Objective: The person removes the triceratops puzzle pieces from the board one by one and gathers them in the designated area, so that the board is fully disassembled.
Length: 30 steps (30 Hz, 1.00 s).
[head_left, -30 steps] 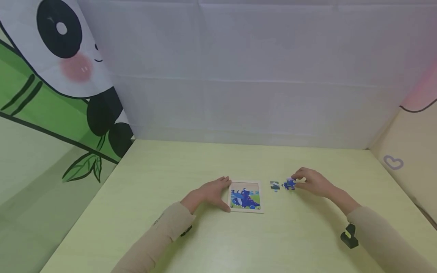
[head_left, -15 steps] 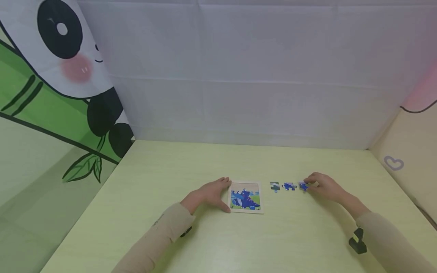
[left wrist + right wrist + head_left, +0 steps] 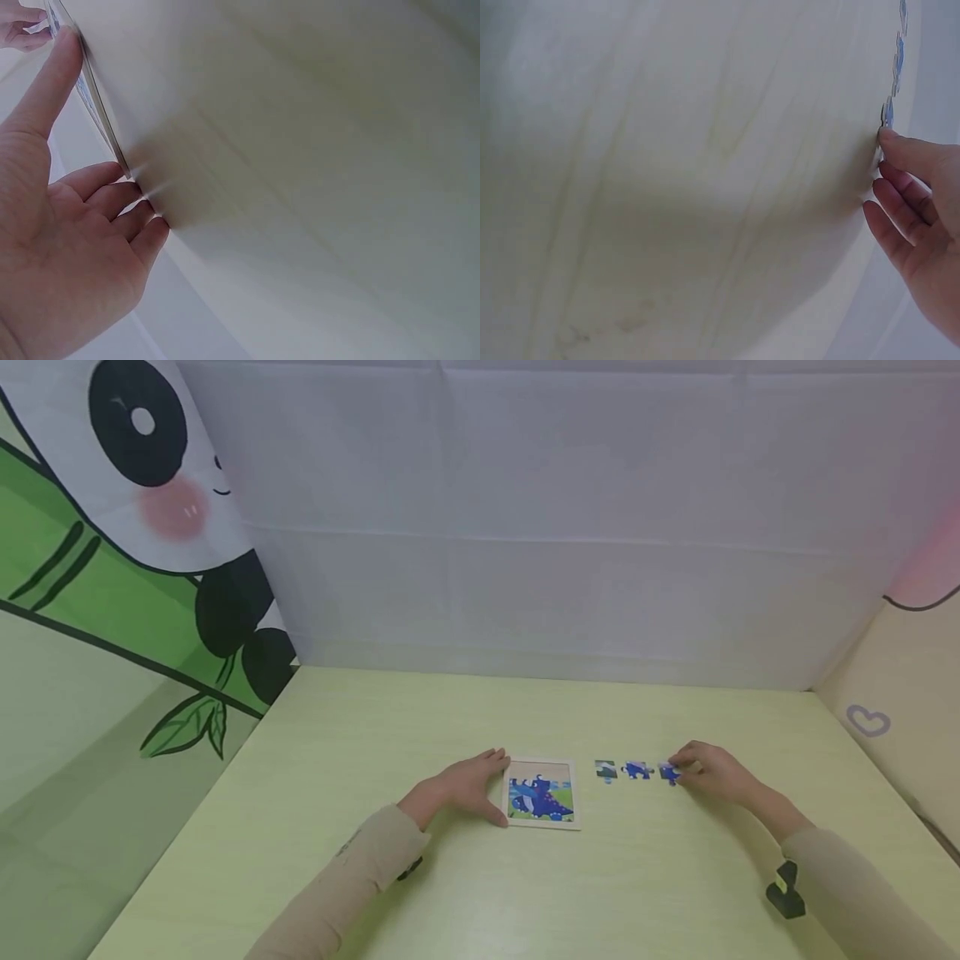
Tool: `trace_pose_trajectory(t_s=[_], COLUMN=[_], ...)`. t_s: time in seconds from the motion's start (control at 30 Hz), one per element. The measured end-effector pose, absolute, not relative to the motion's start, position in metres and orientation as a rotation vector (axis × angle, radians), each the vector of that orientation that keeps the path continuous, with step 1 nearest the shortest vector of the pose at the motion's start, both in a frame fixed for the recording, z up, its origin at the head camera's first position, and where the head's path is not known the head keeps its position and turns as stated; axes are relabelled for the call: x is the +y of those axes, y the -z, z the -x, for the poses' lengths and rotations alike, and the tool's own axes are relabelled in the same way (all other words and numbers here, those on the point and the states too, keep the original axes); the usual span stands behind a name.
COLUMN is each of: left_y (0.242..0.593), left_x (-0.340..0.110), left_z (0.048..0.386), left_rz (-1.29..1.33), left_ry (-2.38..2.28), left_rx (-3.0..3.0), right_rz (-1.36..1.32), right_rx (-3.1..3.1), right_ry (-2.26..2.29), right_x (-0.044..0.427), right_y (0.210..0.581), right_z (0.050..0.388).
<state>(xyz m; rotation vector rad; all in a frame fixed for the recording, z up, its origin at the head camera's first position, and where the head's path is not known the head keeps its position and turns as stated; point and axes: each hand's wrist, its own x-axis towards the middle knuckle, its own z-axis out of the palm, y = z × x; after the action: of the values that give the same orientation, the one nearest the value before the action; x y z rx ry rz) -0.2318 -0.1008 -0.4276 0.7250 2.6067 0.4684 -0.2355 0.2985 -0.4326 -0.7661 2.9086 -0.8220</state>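
Observation:
A framed jigsaw puzzle (image 3: 543,826) with a blue dinosaur picture lies on the table; the upper part of its tray shows bare backing. Along its left side my left hand (image 3: 467,787) rests with thumb and fingers spread, the thumb at the near corner and fingertips at the far one. To the right, my right hand (image 3: 716,770) pinches a blue puzzle piece (image 3: 667,771) at tabletop level, thumb and fingertips at its right edge. In the right wrist view, the puzzle piece (image 3: 887,112) stands out beyond the thumb. The fingers partly cover it.
Two more loose pieces lie in a row between tray and right hand: a blue piece (image 3: 637,770) and a green-and-white piece (image 3: 606,769). A pale wall sheet (image 3: 480,602) rises behind the table (image 3: 375,718). A panda-painted wall (image 3: 172,560) stands left.
My right hand has moved right with the puzzle piece, from over the middle piece to the row's right end, and lowered it to the table. The left hand stays on the framed jigsaw puzzle.

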Motion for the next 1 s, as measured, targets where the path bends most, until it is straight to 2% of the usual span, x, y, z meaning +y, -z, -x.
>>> trace_pose_trajectory(t_s=[1.0], left_y=[0.4306], left_x=[-0.1008], left_z=[0.2333], left_rz=[-0.726], left_ry=[-0.454], left_rx=[2.612], right_rz=[0.767], right_rx=[2.870], right_ry=[0.785], right_x=[0.2984], right_y=[0.4306], right_z=[0.2390])
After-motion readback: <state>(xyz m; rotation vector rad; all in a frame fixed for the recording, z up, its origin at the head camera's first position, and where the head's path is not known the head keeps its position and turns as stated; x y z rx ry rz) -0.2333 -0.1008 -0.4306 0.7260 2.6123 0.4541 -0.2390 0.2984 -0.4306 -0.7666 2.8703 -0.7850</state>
